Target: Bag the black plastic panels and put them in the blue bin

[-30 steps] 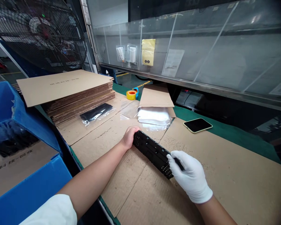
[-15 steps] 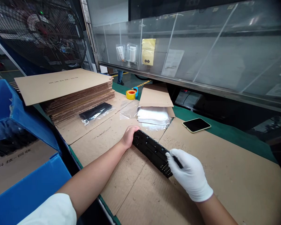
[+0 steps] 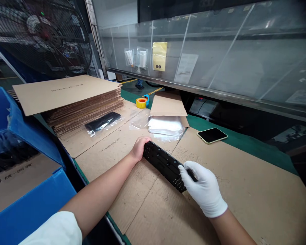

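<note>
A long black plastic part [image 3: 163,164] with small holes near both ends is held at a slant above the cardboard-covered table. My left hand [image 3: 139,149], without a glove, grips its far left end. My right hand [image 3: 202,187], in a white glove, holds the near right end, with thumb and fingers on its upper edge. Beyond the part lies a stack of clear plastic bags [image 3: 165,126] partly under a cardboard piece [image 3: 167,103]. A bagged black part [image 3: 103,122] rests to the left of that stack.
Flat cardboard sheets [image 3: 56,92] are piled at the back left. Blue bins [image 3: 35,204] stand at the left edge. A phone [image 3: 212,135] lies on the right, yellow tape [image 3: 142,102] at the back. A large fan [image 3: 43,34] and a person's foot [image 3: 139,86] are beyond.
The whole view has shifted slightly, so most things appear a little farther left. The foot in the background has moved right. Both hands keep their hold on the black part.
</note>
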Tool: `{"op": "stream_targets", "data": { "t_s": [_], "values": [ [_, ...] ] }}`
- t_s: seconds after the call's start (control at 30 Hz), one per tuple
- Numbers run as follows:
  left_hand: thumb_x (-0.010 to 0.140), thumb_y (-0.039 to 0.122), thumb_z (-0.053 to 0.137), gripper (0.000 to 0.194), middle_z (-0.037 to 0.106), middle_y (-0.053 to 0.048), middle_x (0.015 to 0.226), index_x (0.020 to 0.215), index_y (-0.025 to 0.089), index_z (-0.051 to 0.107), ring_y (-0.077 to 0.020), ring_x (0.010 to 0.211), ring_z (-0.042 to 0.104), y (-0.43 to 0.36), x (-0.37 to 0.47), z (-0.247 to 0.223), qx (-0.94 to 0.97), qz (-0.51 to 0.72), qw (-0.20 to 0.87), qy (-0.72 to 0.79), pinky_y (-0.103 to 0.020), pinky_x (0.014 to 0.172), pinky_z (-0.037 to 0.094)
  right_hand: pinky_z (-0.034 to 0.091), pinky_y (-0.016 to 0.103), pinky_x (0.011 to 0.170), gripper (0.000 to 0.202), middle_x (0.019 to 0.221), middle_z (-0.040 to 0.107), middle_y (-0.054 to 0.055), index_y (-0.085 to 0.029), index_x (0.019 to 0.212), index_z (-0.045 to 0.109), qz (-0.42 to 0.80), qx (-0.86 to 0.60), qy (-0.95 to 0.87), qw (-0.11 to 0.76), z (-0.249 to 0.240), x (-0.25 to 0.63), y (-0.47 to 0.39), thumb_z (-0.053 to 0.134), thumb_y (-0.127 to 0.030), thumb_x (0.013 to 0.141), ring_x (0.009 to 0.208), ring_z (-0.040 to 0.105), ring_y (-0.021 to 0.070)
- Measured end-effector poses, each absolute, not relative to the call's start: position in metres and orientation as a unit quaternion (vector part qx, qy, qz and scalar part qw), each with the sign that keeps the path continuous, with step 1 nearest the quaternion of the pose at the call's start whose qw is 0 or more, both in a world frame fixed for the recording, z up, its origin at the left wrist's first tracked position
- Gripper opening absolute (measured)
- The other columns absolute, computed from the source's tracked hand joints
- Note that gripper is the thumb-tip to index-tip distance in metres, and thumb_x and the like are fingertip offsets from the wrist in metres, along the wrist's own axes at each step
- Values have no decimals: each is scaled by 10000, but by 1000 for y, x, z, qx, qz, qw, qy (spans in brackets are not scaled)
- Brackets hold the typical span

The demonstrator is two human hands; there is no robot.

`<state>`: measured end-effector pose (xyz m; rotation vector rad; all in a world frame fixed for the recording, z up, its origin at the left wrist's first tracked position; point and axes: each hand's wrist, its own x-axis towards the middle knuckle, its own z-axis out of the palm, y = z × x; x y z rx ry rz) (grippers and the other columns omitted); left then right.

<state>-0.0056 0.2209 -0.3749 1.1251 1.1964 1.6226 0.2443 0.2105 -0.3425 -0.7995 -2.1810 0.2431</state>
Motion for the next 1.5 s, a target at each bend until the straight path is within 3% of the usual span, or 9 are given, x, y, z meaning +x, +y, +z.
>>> {"op": "stream_targets", "data": {
  "t_s": [0.23, 0.33, 0.47, 0.6, 0.7, 0.87, 1.13, 1.27, 1.5],
  "values": [
    [701, 370, 450, 273, 516, -14, 564, 544, 164, 533, -162, 611, 469, 221, -6, -374, 438, 647, 399, 481, -270, 607, 374, 274, 244, 474, 278, 519, 404, -61, -220, 624, 429, 28, -322, -841, 434, -349, 247, 212, 616, -238, 829, 452, 358, 91],
    [710, 379, 485, 273, 515, -7, 570, 551, 163, 534, -157, 615, 474, 222, -5, -373, 420, 651, 398, 491, -265, 609, 373, 389, 235, 535, 109, 636, 622, -7, -204, 836, 604, 50, -328, -848, 414, -355, 249, 213, 595, -311, 856, 524, 554, 122],
    [762, 413, 522, 300, 473, 25, 549, 576, 178, 504, -134, 564, 442, 223, -4, -374, 359, 674, 384, 519, -250, 562, 351, 436, 265, 506, 386, 708, 729, 49, -208, 1063, 684, 52, -436, -832, 338, -359, 248, 219, 617, -493, 811, 545, 652, 197],
    [805, 442, 550, 336, 510, 26, 567, 598, 177, 544, -146, 606, 497, 223, -10, -371, 336, 699, 336, 535, -259, 613, 393, 470, 258, 503, 375, 796, 748, 47, -229, 1018, 731, 272, -483, -763, 334, -362, 245, 229, 595, -513, 815, 582, 655, 188],
    [864, 447, 527, 346, 674, -35, 906, 742, 166, 688, -198, 971, 583, 223, -14, -366, 401, 710, 283, 505, -287, 895, 413, 513, 272, 516, 426, 941, 741, 54, -203, 1080, 714, 457, -474, -638, 399, -366, 245, 234, 654, -476, 759, 624, 663, 187],
    [844, 387, 616, 273, 521, -21, 1374, 1061, 243, 701, -207, 1346, 373, 223, -5, -367, 365, 710, 445, 405, -331, 1124, 254, 577, 314, 569, 362, 1067, 704, 82, -193, 955, 736, 624, -412, -488, 451, -368, 245, 237, 745, -407, 664, 861, 683, 256],
    [760, 279, 679, 325, 600, -104, 1251, 1067, 176, 670, -272, 1172, 548, 222, 4, -369, 384, 682, 463, 415, -418, 1014, 410, 548, 234, 565, 396, 730, 627, -33, -196, 767, 566, 631, -441, -426, 475, -370, 237, 238, 864, -305, 530, 681, 636, 138],
    [727, 174, 675, 410, 572, -84, 1292, 1134, 193, 627, -236, 1255, 472, 230, -8, -372, 345, 693, 333, 539, -362, 1071, 344, 576, 337, 748, 489, 921, 684, 31, -208, 1049, 582, 680, -402, -396, 467, -371, 242, 245, 804, -331, 632, 875, 672, 194],
    [718, 207, 700, 452, 530, -114, 1338, 1161, 200, 615, -236, 1077, 595, 229, -6, -373, 299, 610, 546, 490, -324, 814, 510, 533, 413, 923, 566, 1223, 648, 77, -217, 1198, 601, 700, -378, -426, 432, -368, 240, 247, 787, -342, 678, 1117, 609, 272]
  ]
}}
